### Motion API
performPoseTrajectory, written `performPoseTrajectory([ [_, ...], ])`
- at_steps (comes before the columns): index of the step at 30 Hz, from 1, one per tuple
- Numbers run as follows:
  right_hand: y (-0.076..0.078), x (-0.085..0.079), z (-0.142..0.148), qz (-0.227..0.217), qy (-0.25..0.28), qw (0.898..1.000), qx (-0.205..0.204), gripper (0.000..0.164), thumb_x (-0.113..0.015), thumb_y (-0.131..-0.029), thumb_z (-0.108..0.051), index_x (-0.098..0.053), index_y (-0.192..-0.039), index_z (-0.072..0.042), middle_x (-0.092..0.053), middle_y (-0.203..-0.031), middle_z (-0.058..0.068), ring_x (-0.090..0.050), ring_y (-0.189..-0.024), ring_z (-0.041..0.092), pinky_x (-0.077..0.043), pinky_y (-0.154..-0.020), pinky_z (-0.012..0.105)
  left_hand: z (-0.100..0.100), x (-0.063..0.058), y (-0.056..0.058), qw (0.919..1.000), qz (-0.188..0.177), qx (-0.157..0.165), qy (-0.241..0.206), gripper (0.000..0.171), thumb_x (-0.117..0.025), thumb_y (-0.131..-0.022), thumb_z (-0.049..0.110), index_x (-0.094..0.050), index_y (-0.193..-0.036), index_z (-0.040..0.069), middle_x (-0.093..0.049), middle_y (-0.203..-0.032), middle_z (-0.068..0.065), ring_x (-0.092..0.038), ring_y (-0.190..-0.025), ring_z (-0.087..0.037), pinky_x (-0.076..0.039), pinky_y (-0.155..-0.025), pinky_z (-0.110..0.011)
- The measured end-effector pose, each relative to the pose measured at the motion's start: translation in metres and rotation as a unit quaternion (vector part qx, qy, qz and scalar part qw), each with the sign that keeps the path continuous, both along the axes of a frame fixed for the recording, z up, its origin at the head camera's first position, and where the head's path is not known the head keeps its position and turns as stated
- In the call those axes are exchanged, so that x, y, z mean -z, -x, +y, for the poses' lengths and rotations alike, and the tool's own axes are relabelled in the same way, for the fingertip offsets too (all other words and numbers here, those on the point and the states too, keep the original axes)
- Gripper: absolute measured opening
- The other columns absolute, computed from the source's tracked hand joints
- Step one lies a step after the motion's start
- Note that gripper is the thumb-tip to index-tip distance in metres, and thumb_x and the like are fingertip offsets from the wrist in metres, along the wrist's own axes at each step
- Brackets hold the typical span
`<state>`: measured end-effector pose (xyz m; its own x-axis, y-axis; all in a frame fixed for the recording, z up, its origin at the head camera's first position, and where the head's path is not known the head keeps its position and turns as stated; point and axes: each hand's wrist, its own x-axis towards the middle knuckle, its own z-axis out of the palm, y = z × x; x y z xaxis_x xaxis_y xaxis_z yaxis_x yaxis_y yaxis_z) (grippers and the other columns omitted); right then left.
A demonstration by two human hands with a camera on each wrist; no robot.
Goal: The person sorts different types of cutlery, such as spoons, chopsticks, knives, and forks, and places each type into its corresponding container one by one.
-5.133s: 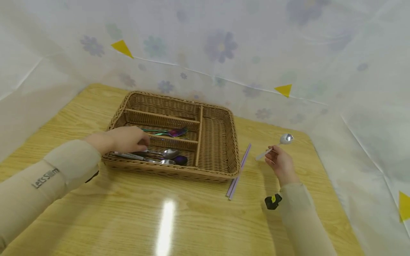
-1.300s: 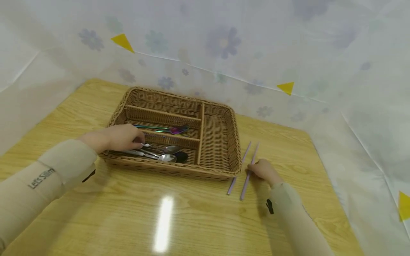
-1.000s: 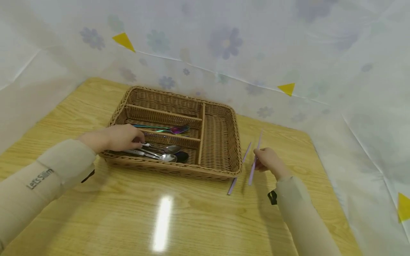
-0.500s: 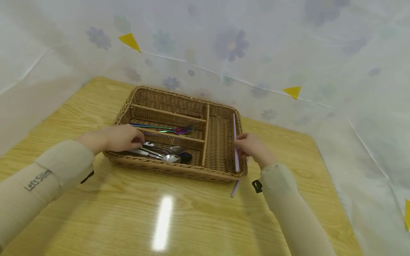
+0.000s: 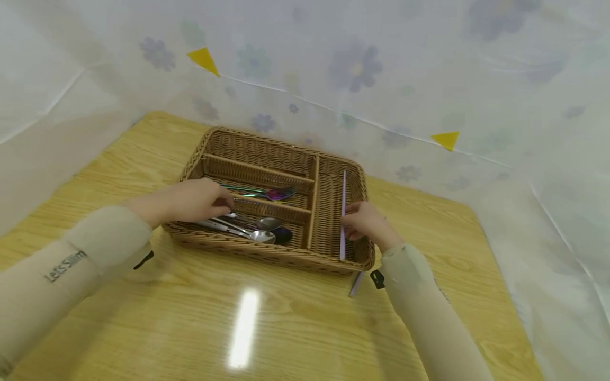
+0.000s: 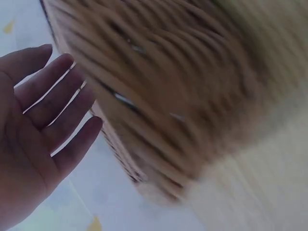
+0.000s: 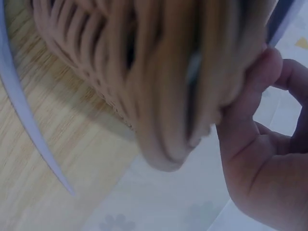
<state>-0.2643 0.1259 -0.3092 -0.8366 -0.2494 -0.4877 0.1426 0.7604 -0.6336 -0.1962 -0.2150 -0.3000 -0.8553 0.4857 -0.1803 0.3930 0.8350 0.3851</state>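
In the head view, my right hand (image 5: 366, 221) pinches a light purple chopstick (image 5: 343, 188) inside the right compartment of a wicker cutlery basket (image 5: 267, 253). The chopstick runs lengthwise there. Its twin, a second purple chopstick (image 5: 355, 284), lies on the table, partly hidden behind the basket's right side and my arm. Over the front left compartment hovers my left hand (image 5: 195, 200), close to the handles of the spoons. The left wrist view shows this hand (image 6: 43, 120) with loosely extended fingers, holding nothing visible. Silver spoons (image 5: 262, 236) and a dark spoon (image 5: 284, 235) lie in that compartment.
Rainbow-coloured cutlery (image 5: 274, 194) rests in the middle left compartment. The basket stands on a wooden table (image 5: 295, 328), near its back edge. A white flowered curtain (image 5: 305, 58) with yellow triangles hangs around the back and sides.
Earlier my right hand held up a silver spoon; later it lifted one chopstick from the table and carried it left into the basket's right compartment. My left hand stayed over the spoons.
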Motion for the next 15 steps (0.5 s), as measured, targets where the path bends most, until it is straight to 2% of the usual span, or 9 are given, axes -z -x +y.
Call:
performPoseTrajectory([
  [4, -0.002, -0.004, 0.01, 0.002, 0.039, 0.999, 0.022, 0.054, -0.048, -0.094, -0.016, -0.033, -0.141, 0.005, -0.06, -0.086, 0.009, -0.06, -0.065, 0.011, -0.056, -0.075, 0.036, 0.043, -0.013, 0.008, 0.9995, 0.023, 0.021, 0.0, 0.02, -0.056, -0.094, 0.023, -0.068, -0.104, 0.01, -0.069, -0.095, -0.001, -0.065, -0.082, -0.014, -0.053, -0.075, -0.037],
  [8, -0.003, -0.01, 0.017, 0.0, 0.096, 0.994, 0.045, 0.047, -0.047, -0.093, -0.013, -0.036, -0.134, 0.007, -0.058, -0.076, 0.005, -0.059, -0.059, 0.01, -0.056, -0.066, 0.03, 0.079, -0.021, 0.012, 0.9977, 0.028, 0.06, 0.016, 0.021, -0.055, -0.095, 0.026, -0.068, -0.104, 0.012, -0.069, -0.096, 0.0, -0.065, -0.084, -0.013, -0.054, -0.077, -0.036],
  [12, -0.008, -0.015, 0.026, -0.001, 0.156, 0.985, 0.078, 0.023, -0.044, -0.094, -0.011, -0.043, -0.112, 0.003, -0.058, -0.075, 0.005, -0.061, -0.057, 0.011, -0.055, -0.059, 0.025, 0.099, -0.025, 0.014, 0.9967, 0.027, 0.07, 0.029, 0.021, -0.054, -0.095, 0.027, -0.068, -0.104, 0.014, -0.069, -0.098, 0.0, -0.064, -0.086, -0.014, -0.053, -0.078, -0.036],
  [15, -0.013, -0.019, 0.037, 0.001, 0.205, 0.973, 0.11, 0.014, -0.041, -0.096, -0.013, -0.044, -0.102, 0.0, -0.057, -0.078, 0.005, -0.064, -0.06, 0.011, -0.055, -0.06, 0.023, 0.109, -0.027, 0.016, 0.9966, 0.032, 0.07, 0.029, 0.021, -0.054, -0.095, 0.027, -0.068, -0.103, 0.014, -0.069, -0.096, 0.0, -0.064, -0.083, -0.013, -0.053, -0.076, -0.036],
])
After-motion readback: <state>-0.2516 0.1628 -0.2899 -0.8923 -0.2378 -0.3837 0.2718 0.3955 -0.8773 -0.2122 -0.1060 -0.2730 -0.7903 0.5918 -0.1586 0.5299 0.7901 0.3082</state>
